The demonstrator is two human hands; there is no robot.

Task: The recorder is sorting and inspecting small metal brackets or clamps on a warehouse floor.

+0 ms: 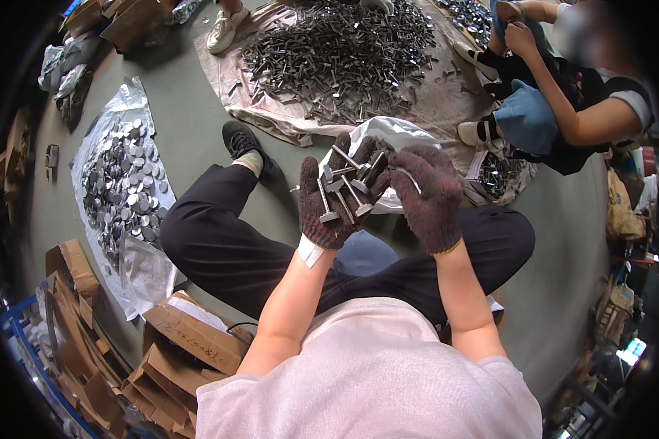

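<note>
My left hand [338,192], in a dark reddish-brown knit glove, is palm up with curled fingers around several silver metal bolts [345,192] with round flat heads. They lie crisscross over the palm and fingers. Close beside it, my right hand [426,194], in a matching glove, has its fingers closed on one thin silver shank [407,177], which looks like a bolt; its ends are partly hidden. Just beyond both hands lies a white plastic sack [397,130], partly covered by them.
A large heap of bolts [337,55] lies on a pale cloth [220,80] ahead. At left, round metal discs [128,183] cover a plastic sheet [135,289]. Cardboard boxes [190,333] stand lower left. A seated person [564,80] is at right, near a small box of bolts [494,175].
</note>
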